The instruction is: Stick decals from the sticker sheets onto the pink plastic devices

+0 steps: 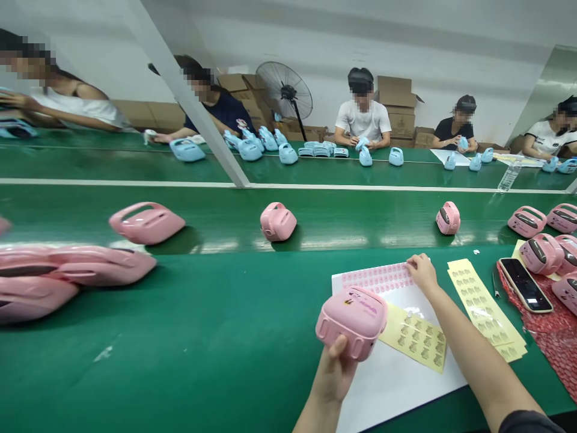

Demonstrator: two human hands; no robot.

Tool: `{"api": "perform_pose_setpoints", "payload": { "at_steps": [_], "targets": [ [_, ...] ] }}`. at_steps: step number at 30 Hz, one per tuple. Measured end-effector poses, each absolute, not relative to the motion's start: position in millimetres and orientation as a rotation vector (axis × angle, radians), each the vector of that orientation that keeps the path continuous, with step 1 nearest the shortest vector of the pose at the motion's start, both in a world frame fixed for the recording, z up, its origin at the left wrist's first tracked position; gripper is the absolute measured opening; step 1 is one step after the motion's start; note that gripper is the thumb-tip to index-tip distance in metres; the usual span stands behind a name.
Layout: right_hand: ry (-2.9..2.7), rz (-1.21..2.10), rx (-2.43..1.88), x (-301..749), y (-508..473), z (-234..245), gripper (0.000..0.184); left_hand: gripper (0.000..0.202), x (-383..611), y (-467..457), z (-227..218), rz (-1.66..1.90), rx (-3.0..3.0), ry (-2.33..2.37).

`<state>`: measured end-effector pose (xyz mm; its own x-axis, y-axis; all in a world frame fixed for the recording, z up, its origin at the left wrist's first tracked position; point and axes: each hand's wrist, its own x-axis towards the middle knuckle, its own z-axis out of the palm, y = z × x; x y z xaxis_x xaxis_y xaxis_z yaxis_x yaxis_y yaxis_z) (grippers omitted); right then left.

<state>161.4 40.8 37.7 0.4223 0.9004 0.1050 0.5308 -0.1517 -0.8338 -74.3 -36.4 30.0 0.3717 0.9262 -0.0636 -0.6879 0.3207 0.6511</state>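
My left hand (334, 371) is closed around a pink, rounded plastic case (352, 320) with small printed or stuck-on decorations on its upper face. It is held tilted above a large white sheet (396, 385). My right hand (422, 273) reaches to the top right corner of that sheet, fingertips pinched at the end of rows of small pink stickers (376, 278). Whatever is between those fingertips is too small to make out. A yellow sticker sheet (419, 340) with grey-gold figures lies on the white sheet, partly behind the case.
More yellow sticker sheets (484, 307), tweezers (496, 282) and a phone (525, 284) on red bubble wrap (547, 343) lie at right. Pink cases stand on the green belt (216, 222) and lie piled at left (103, 264). Across it, several people handle blue cases (287, 154).
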Motion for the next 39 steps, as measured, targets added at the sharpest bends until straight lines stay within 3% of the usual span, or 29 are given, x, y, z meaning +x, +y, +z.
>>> {"api": "perform_pose_setpoints", "payload": {
  "at_steps": [4,7,12,16,39],
  "targets": [
    [-1.195,0.595,-1.73,150,26,51,0.014,0.096,-76,-38,45,1.197,1.009,0.748],
    [-1.259,0.795,-1.541,135,4,72,0.015,0.088,-77,-36,49,1.17,1.418,0.861],
    [-1.438,1.166,-1.173,113,-37,105,0.014,0.078,-77,-26,51,1.045,1.834,0.664],
    [-1.486,1.108,-1.293,107,-52,115,0.008,0.077,-73,-24,54,1.03,1.833,0.644],
    [-1.445,0.946,-1.38,100,-64,107,0.011,0.071,-68,-28,57,1.005,1.702,0.673]
  ]
}}
